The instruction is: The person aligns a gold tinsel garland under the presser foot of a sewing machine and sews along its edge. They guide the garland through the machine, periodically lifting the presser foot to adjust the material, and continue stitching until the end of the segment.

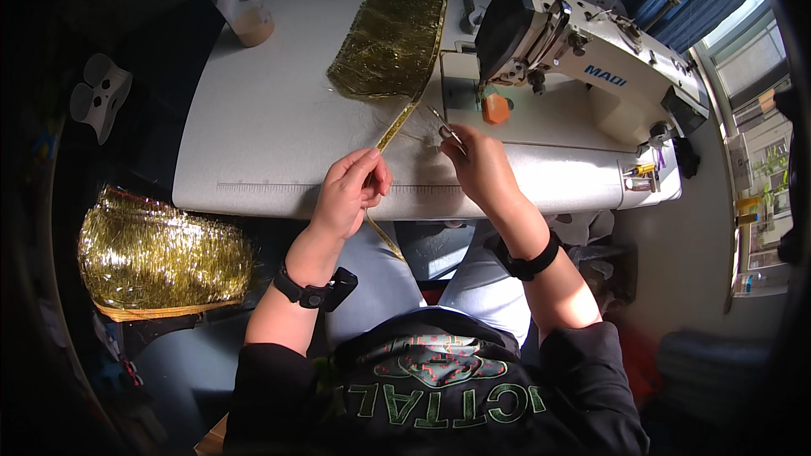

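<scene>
My left hand pinches a narrow gold trim ribbon near the front edge of the sewing table. The ribbon runs up to the lower corner of a gold metallic mesh fabric and along its right edge. Its loose tail hangs below my hand over my lap. In my right hand is a small pair of metal scissors or thread snips, pointing up and left toward the ribbon but apart from it. Whether the blades are parted is too small to tell. Loose threads lie between the hands.
A MAQI industrial sewing machine stands at the right, with an orange hexagonal piece by its needle. Shiny gold fringe hangs at the lower left. An orange-capped bottle stands at the back left. Small tools fill a tray at the right end.
</scene>
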`<state>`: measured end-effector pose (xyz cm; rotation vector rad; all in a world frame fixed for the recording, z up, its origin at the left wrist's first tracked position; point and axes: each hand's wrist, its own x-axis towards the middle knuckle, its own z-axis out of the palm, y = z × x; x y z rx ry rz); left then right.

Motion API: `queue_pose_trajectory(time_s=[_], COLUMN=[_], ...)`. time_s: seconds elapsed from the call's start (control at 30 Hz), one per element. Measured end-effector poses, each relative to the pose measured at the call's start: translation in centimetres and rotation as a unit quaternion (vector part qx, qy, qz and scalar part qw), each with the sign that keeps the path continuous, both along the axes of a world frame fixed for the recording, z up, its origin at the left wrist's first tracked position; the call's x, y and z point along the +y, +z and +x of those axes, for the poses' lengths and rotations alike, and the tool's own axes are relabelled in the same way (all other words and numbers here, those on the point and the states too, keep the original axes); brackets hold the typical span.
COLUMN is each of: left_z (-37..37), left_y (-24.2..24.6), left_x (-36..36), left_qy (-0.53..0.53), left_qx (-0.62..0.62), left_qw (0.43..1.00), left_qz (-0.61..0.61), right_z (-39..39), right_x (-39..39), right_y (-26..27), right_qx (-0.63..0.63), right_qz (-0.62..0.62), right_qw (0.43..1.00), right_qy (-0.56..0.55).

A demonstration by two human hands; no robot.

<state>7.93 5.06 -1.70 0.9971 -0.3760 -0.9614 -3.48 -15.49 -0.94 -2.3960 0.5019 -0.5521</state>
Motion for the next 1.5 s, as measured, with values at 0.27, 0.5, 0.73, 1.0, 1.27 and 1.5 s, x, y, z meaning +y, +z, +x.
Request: queue_pose_trajectory(time_s=[0.27, 0.5, 0.73, 1.0, 1.27, 1.5], left_z=[-1.0, -5.7, -1.5, 14.1, 23.8, 7.9], left_y=[-0.1, -0.2, 3.8, 10.3, 14.4, 6.4], left_x=[-0.2, -0.3, -5.9, -17.4, -21.6, -13.4], left_qy=[-0.045, -0.165, -0.081, 0.082, 0.074, -0.066], left_qx=[0.011, -0.050, -0.110, -0.306, -0.422, -0.339], left_qw=[0.999, 0.985, 0.991, 0.948, 0.903, 0.881], left_qz=[-0.009, -0.019, -0.017, -0.005, -0.031, 0.324], right_z=[-7.8, -11.3, -11.2, -13.3, -16.4, -16.0], right_x=[-0.3, 3.9, 8.0, 6.0, 6.3, 6.2], right_y=[2.6, -0.8, -4.1, -3.2, -1.7, -1.0], right_qx=[0.027, -0.012, -0.040, -0.064, -0.034, -0.010], right_qz=[-0.068, 0.383, 0.596, 0.496, 0.443, 0.435], right_qw=[0.991, 0.923, 0.790, 0.857, 0.873, 0.861], right_qy=[-0.112, 0.044, 0.135, 0.123, 0.204, 0.265])
